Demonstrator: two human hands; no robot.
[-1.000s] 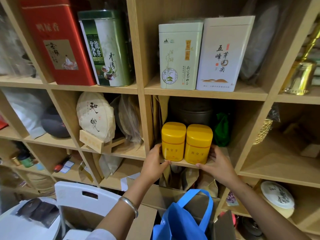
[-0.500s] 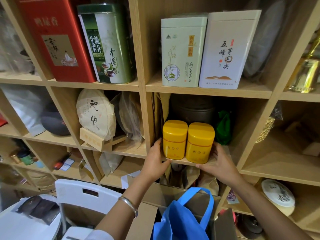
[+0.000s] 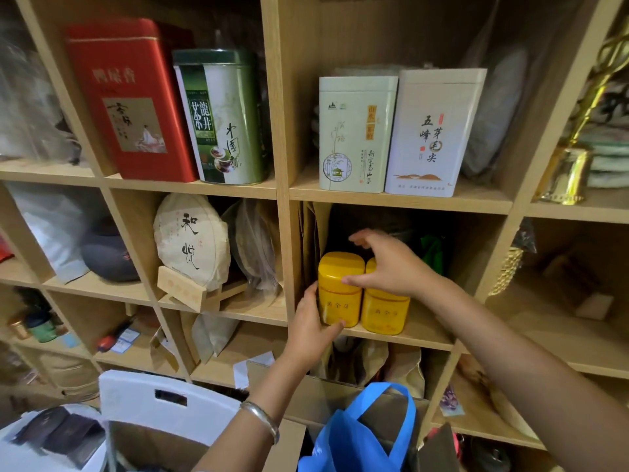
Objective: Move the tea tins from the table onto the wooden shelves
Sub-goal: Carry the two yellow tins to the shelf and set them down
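Observation:
Two small yellow tea tins stand side by side on a wooden shelf board (image 3: 429, 335) in the middle compartment. My left hand (image 3: 309, 332) grips the left yellow tin (image 3: 337, 301) low on its left side, thumb across the bottom front. Above the tins, my right hand (image 3: 391, 264) has spread fingers. Its palm covers the lid of the right yellow tin (image 3: 384, 313) and its thumb touches the left tin's lid.
The shelf above holds a red tin (image 3: 129, 97), a green tin (image 3: 224, 117), a pale green tin (image 3: 354, 134) and a white tin (image 3: 432, 131). A wrapped tea cake (image 3: 192, 240) stands in the left compartment. Below are a blue bag (image 3: 357, 434) and a white chair (image 3: 163, 403).
My right hand has risen from the right tin's lower side to over the tins' lids. My left hand stays at the left tin's base. The view has tilted downward.

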